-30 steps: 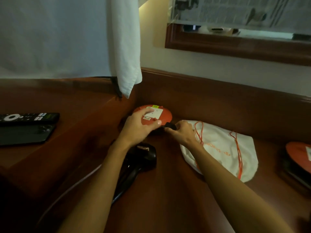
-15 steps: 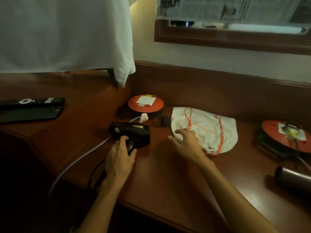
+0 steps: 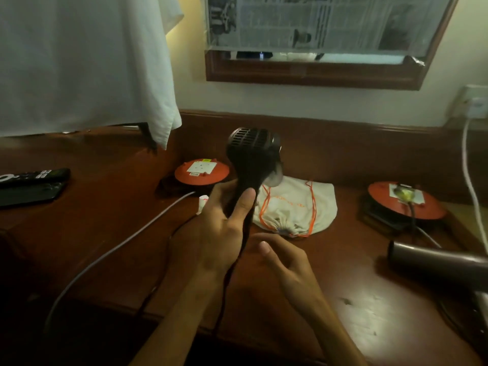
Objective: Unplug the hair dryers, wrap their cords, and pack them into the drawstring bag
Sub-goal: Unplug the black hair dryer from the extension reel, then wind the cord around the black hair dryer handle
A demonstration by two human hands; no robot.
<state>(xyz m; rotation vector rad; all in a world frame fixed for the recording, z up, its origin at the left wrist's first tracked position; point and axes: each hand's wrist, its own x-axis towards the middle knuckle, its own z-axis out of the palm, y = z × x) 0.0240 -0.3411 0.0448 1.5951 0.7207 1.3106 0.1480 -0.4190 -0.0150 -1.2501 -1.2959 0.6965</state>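
Note:
My left hand (image 3: 224, 223) grips the handle of a black hair dryer (image 3: 252, 154) and holds it upright above the desk, its grille facing me. Its black cord (image 3: 229, 276) hangs down from the handle past the desk's front edge. Just to the right of that cord is my right hand (image 3: 285, 262), fingers loosely curled and holding nothing. A white drawstring bag (image 3: 311, 207) with orange cords lies flat behind my hands. At the right edge a second, dark grey hair dryer (image 3: 435, 265) lies on the desk, its cord plugged into the right orange socket reel (image 3: 406, 202).
A second orange socket reel (image 3: 202, 171) sits behind the lifted dryer, a grey cable (image 3: 118, 247) running from it off the desk. A remote (image 3: 31, 177) and a phone (image 3: 29, 195) lie at far left. White cloth (image 3: 87, 62) hangs above. A wall socket (image 3: 475, 105) is at the right.
My left hand has lifted the black hair dryer from the desk to upright. My right hand has drawn back from the bag toward the dryer's hanging cord.

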